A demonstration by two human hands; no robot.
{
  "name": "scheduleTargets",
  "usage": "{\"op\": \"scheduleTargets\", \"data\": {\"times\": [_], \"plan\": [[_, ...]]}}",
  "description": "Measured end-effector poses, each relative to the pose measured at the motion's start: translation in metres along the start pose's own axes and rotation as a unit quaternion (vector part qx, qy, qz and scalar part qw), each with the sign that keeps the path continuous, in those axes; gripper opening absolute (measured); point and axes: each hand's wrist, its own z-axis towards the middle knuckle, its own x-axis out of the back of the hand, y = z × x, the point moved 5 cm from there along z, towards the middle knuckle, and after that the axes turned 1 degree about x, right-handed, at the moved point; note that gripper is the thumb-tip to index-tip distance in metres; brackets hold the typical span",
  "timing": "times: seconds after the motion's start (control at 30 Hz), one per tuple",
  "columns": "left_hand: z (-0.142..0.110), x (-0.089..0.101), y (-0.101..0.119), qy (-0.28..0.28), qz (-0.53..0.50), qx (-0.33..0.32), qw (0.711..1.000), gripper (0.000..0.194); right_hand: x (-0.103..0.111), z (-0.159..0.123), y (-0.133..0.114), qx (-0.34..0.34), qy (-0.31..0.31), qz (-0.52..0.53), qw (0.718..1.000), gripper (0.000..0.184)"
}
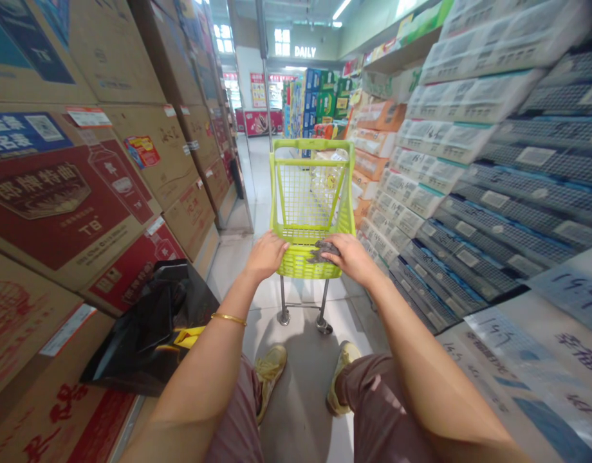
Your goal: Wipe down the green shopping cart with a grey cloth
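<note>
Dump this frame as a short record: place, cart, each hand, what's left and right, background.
place: shop aisle
cart: yellow-green cart, straight ahead
left hand: left hand curled over the cart's near edge, toward its left end
right hand: right hand at the same edge, toward its right end, holding a crumpled grey cloth
left side: stacked cartons; black bag in front of them
right side: stacked packs, white and dark
background: sign reading "DAILY"
</note>
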Motion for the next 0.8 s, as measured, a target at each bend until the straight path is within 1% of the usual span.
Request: {"op": "scheduleTargets", "data": {"times": [0.13, 0.27, 0.43, 0.53, 0.6, 0.67, 0.8], "plan": [[0.003, -0.005, 0.007, 0.004, -0.022, 0.001, 1.000, 0.033, -0.003, 0.001, -0.005, -0.026, -0.042, -0.047, 0.998, 0.027], [0.003, -0.008, 0.007, 0.008, -0.021, 0.009, 1.000, 0.032, -0.013, 0.013, -0.025, -0.011, -0.069, -0.063, 0.995, 0.028], [-0.001, -0.007, 0.004, 0.009, -0.025, 0.016, 1.000, 0.026, -0.034, 0.033, -0.057, 0.023, -0.051, -0.051, 0.997, 0.030], [-0.004, -0.005, 0.002, 0.008, -0.033, 0.015, 0.999, 0.025, -0.040, 0.040, -0.067, 0.034, -0.042, -0.036, 0.998, 0.029], [-0.005, -0.003, 0.001, 0.005, -0.033, 0.011, 0.999, 0.025, -0.039, 0.041, -0.066, 0.045, -0.043, -0.019, 0.998, 0.030], [-0.007, -0.001, -0.002, 0.004, -0.030, 0.009, 0.999, 0.028, -0.036, 0.039, -0.060, 0.050, -0.050, -0.004, 0.997, 0.030], [-0.008, 0.000, -0.005, 0.006, -0.022, -0.003, 1.000, 0.032, -0.020, 0.023, -0.028, 0.036, -0.055, 0.016, 0.998, 0.028]]}}
